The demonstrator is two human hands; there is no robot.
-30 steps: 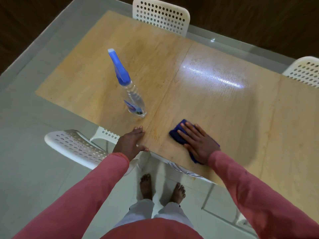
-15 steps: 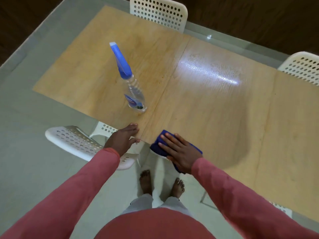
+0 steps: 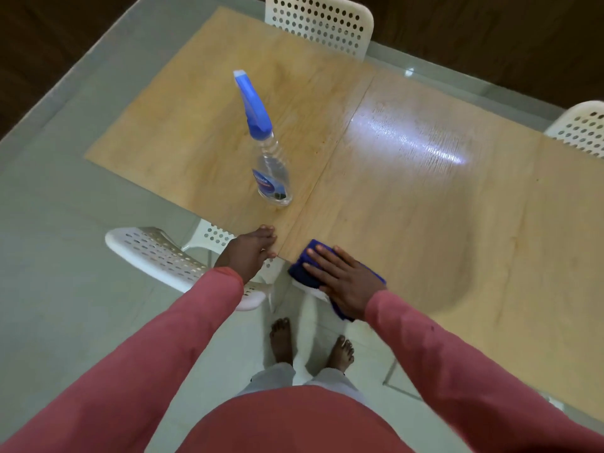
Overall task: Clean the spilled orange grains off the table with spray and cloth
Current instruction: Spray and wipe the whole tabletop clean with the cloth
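One spray bottle (image 3: 266, 152), one blue cloth (image 3: 305, 268), one table (image 3: 425, 207), three white chairs (image 3: 318, 24).

spray bottle (image 3: 273, 178) label, print too blurred to read

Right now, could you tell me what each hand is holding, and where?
Nothing is gripped. The right hand presses flat on the cloth at the table edge; the left hand rests there.
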